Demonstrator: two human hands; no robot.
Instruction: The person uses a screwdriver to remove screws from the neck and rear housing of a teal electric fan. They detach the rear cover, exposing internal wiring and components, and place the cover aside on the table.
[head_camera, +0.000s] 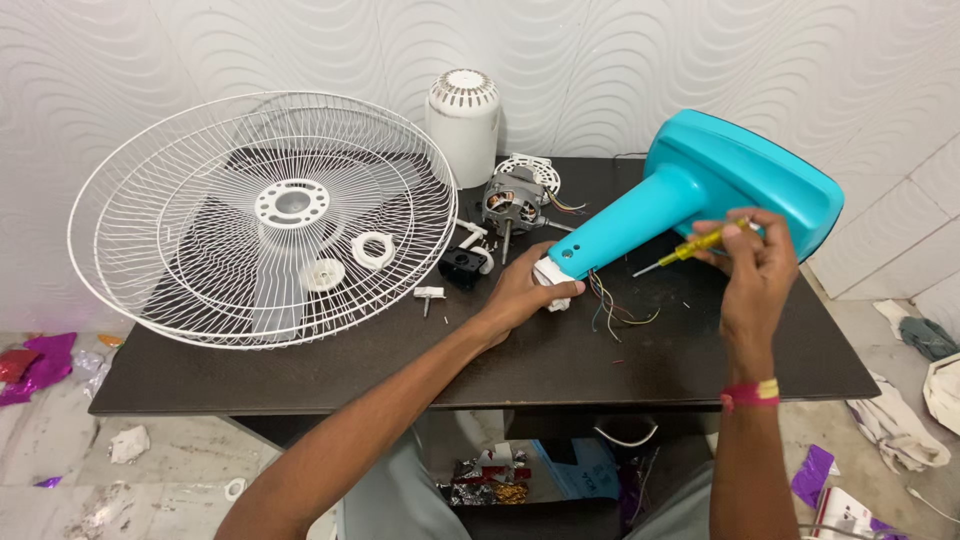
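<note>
The turquoise fan stand (700, 195) lies right of centre on the table (300, 380), long axis running from lower left to upper right; left hand (525, 290) grips its neck end, right hand (755, 265) pinches a yellow screwdriver (690, 248) pointing left toward it

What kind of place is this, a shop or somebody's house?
Probably a small home repair spot. A fan lies in pieces on a dark table: white fan guard, bare motor, teal fan stand. Wrappers and rags litter the tiled floor.
</note>
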